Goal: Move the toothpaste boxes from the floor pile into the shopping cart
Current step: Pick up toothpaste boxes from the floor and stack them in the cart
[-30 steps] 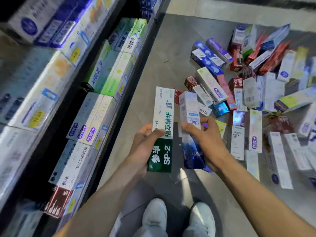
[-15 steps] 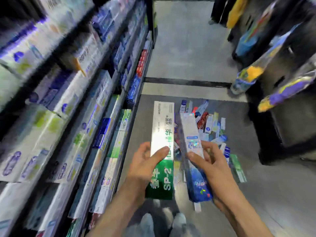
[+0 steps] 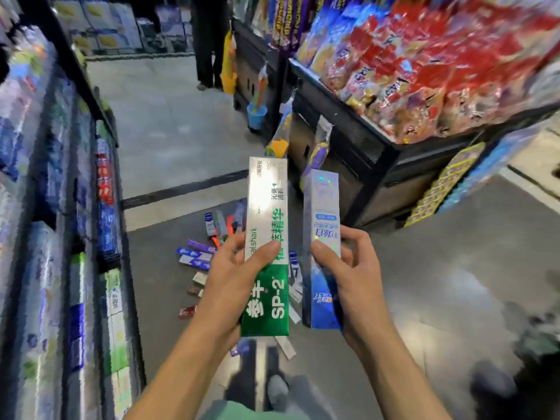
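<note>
Grey shop floor (image 3: 439, 283) ran between stocked shelves. Above the floor pile (image 3: 209, 256), your left hand (image 3: 230, 280) gripped the green-and-silver box (image 3: 266, 247), thumb across its face, upright so "SP-2" and "…alshark" read clearly. Your right hand (image 3: 354, 274) grasped the holographic blue box (image 3: 321, 253) just beside it, its print probably too blurred to read. No cart showed.
</note>
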{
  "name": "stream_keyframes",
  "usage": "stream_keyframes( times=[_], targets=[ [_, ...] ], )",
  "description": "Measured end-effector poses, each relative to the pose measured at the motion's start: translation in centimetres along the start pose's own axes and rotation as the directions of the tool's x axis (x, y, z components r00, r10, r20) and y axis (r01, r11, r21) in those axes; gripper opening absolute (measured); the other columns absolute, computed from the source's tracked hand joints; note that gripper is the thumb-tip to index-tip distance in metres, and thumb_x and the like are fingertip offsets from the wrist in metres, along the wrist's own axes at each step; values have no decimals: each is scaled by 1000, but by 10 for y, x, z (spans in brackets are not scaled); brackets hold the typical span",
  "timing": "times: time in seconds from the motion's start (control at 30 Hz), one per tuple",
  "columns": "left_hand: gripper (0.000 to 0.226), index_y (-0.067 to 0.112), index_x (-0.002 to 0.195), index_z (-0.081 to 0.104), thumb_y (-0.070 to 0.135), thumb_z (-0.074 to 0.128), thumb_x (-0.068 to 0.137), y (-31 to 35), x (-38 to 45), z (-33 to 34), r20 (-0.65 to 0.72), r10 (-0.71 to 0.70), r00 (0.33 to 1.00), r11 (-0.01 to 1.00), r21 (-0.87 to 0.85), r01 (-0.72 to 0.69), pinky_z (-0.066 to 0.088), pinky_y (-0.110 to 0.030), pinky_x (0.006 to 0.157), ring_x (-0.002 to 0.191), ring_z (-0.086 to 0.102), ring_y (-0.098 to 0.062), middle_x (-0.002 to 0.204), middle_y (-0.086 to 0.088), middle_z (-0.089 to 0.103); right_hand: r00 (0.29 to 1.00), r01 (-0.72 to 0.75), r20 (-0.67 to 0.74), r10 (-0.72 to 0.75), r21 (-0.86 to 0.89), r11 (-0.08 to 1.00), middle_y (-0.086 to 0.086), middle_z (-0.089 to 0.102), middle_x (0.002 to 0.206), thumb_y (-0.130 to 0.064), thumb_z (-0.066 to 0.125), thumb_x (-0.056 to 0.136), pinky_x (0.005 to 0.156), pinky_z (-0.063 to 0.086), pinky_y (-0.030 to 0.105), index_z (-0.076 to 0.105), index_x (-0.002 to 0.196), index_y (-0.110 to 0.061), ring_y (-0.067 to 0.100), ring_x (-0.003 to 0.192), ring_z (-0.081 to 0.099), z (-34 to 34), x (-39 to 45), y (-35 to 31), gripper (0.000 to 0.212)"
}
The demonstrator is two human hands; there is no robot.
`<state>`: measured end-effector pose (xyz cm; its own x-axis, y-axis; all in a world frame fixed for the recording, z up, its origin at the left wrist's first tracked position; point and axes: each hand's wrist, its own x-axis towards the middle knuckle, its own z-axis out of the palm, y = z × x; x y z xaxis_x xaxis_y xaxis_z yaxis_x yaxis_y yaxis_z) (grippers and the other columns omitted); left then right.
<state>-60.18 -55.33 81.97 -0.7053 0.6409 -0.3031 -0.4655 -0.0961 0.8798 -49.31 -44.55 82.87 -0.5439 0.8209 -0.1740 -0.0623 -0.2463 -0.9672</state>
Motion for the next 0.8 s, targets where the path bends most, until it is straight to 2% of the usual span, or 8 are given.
stream_keyframes(
  times=[0.07,0.13,0.23,0.3,0.43,0.6,0.7,0.8],
  targets=[
    [55,10,122,61,26,77,72,-4,-7,8,114,-50,992,998,50,44,61,-38,65,77,73,-27,101,-15,76,992,18,-123,-15,24,1000,12,76,101,-8,70,89,70,60,44,55,116,-14,30,82,73,-13,-26,-4,32],
    [44,8,120,61,19,75,80,-13,-18,21,222,-96,970,993,89,78,57,-32,56,71,72,-23,97,-13,77,965,39,-261,-26,42,998,10,76,101,-9,69,89,68,60,39,55,116,-16,28,81,73,-32,-57,-8,31],
    [30,7,115,62,10,71,86,-33,-43,50,354,-196,915,978,137,156,54,-28,50,63,71,-19,89,-11,77,889,78,-456,-40,66,995,9,76,103,-7,69,89,65,58,33,56,116,-14,24,82,74,-68,-106,-9,31],
    [34,6,116,61,12,73,84,-49,-65,73,445,-255,858,963,194,186,55,-29,51,65,72,-20,93,-15,76,819,111,-572,-48,76,991,9,75,104,-7,69,89,68,57,34,56,117,-14,25,85,73,-94,-140,-9,31],
    [40,7,117,63,19,76,82,-89,-118,121,603,-358,713,926,326,190,57,-36,65,75,73,-27,100,-19,75,647,184,-759,-71,65,981,10,75,102,-5,68,89,63,59,35,56,114,-10,25,80,73,-146,-215,-5,28],
    [40,5,120,60,16,76,84,-146,-212,184,727,-468,501,876,454,160,55,-31,55,68,71,-22,97,-17,75,420,274,-904,-76,47,961,11,77,100,-4,68,89,68,59,33,56,112,-10,26,84,73,-217,-319,6,27],
    [42,6,119,60,15,79,82,-188,-282,221,769,-517,375,849,518,109,59,-40,68,79,72,-29,103,-19,74,288,311,-955,-66,28,950,10,77,98,-4,68,89,73,59,37,56,114,-10,24,82,73,-267,-389,13,28],
    [66,11,119,59,22,92,64,-227,-360,255,789,-560,253,822,567,54,59,-49,82,87,72,-34,104,-20,74,154,314,-985,-74,-22,949,4,77,96,-5,71,88,70,57,32,56,113,-13,17,80,73,-318,-466,18,31]
  ],
)
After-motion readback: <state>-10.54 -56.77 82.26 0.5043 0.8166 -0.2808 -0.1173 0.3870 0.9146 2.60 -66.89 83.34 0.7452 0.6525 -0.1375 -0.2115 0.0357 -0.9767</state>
